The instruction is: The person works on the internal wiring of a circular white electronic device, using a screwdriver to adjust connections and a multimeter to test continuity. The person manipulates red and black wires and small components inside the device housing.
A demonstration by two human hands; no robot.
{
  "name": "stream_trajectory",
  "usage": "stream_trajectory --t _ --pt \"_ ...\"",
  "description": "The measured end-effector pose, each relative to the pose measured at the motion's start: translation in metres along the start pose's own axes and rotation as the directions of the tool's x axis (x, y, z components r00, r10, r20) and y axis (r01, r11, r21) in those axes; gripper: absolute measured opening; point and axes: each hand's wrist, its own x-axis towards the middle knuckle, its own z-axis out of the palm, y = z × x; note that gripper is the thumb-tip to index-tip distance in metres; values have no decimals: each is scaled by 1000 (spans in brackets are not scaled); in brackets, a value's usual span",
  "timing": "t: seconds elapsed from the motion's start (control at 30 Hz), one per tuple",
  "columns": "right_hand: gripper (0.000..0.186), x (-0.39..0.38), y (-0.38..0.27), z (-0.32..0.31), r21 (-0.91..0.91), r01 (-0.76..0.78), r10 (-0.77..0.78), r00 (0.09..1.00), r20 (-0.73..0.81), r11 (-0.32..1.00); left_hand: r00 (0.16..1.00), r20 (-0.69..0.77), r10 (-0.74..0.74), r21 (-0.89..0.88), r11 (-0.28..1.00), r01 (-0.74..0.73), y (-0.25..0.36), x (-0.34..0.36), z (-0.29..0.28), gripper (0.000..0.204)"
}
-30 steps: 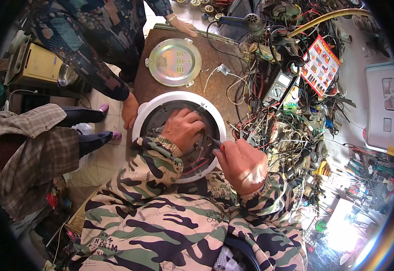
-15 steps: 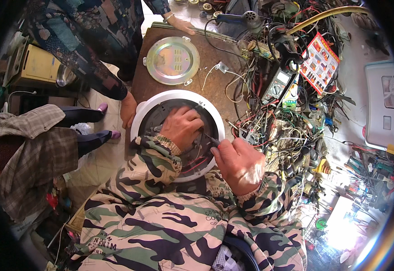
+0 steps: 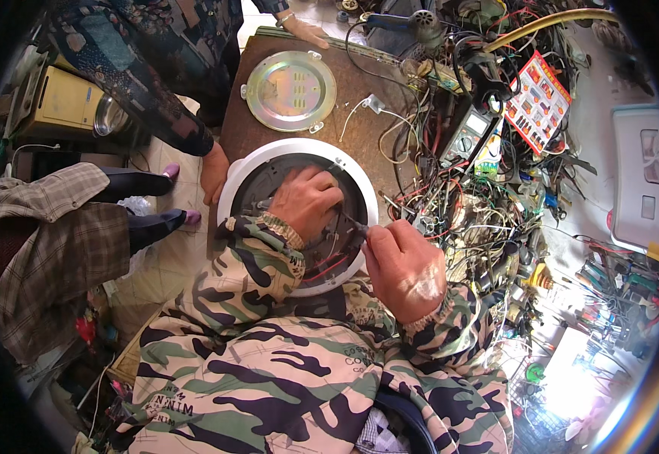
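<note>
A round lamp-like housing [image 3: 373, 200] with a white rim and dark inside lies at the near end of the brown table. My left hand [image 3: 308, 201] reaches down into it, fingers curled and pressed together; what they grip is hidden. My right hand [image 3: 405, 268], closed, holds a thin dark-handled tool [image 3: 357, 228] at the housing's right rim. The tool's tip points up-left toward my left fingertips; its exact kind is unclear. A thin red wire [image 3: 328, 269] runs inside the lower part of the housing. Beyond it lies a shiny round metal plate [image 3: 291, 91] with small tabs.
Another person's hand [image 3: 214, 174] rests beside the housing's left rim, their other hand [image 3: 307, 32] on the table's far edge. Tangled wires, a multimeter [image 3: 465, 139] and a heat-gun-like tool [image 3: 412, 27] crowd the right. A small part with white leads [image 3: 373, 104] lies near the plate.
The view has tipped slightly, so the table and housing sit a little higher. My left hand stays inside the housing; my right hand keeps the tool at nearly the same spot.
</note>
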Motion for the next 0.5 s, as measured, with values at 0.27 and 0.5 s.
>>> stream_trajectory --t 0.27,0.5 --pt "16 -1 -8 1 -11 -87 87 996 -38 996 1000 7 9 -6 1000 -9 -2 2 2 20" --pt "15 -2 -10 8 15 -183 184 980 -79 983 999 -11 45 8 999 -45 -8 3 6 21"
